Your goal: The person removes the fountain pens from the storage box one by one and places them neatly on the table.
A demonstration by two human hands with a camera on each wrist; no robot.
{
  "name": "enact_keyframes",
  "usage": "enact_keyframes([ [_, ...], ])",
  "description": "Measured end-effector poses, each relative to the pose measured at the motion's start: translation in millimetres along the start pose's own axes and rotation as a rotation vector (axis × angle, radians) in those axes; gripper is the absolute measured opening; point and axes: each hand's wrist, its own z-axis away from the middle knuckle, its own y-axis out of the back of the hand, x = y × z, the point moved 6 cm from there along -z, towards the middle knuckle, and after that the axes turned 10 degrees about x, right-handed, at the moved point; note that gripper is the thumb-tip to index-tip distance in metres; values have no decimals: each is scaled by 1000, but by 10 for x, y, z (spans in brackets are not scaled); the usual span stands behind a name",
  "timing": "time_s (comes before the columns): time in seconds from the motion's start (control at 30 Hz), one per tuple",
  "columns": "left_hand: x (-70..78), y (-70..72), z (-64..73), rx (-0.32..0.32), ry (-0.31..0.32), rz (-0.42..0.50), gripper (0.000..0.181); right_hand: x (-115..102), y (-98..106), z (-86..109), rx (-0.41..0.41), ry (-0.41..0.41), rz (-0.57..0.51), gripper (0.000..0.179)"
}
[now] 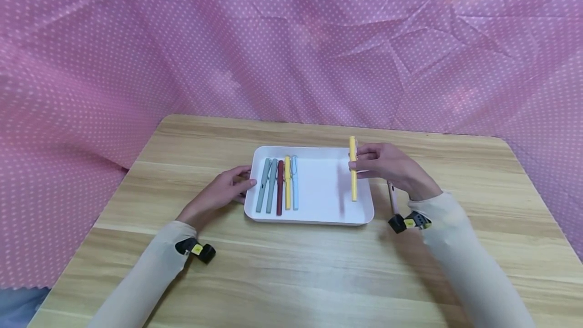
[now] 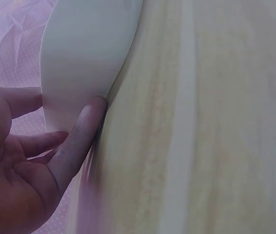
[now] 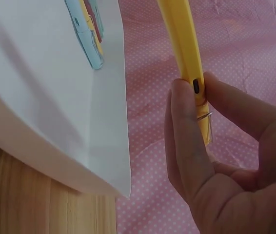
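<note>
My right hand (image 1: 391, 166) pinches a yellow pen (image 1: 353, 186) between thumb and fingers, above the right part of a white tray (image 1: 319, 181). In the right wrist view the clip of this yellow pen (image 3: 184, 44) shows below the fingertips. My left hand (image 1: 220, 190) holds the tray's left side, thumb at the rim and fingers against the outer wall (image 2: 87, 53). Side by side in the tray's left half lie two grey-green pens (image 1: 263, 186), a dark red pen (image 1: 280, 189), another yellow pen (image 1: 287, 183) and a light blue pen (image 1: 295, 183).
A pale pink pen (image 1: 392, 197) lies on the wooden table (image 1: 291, 267) right of the tray, partly hidden by my right wrist and its camera (image 1: 398, 223). Behind the table hangs a pink dotted cloth (image 1: 291, 54).
</note>
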Motion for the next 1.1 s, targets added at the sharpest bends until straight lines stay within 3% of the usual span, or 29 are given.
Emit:
enact_keyframes([
  [0.37,9,-2,-36,-8,-15,0,64,95,300,100,55,-34,23,65],
  [0.8,-20,-7,-17,1,40,22,63,260,688,246,81,-16,37,71],
  [1.1,-19,-11,-12,-3,17,11,61,440,985,365,128,-16,36,68],
])
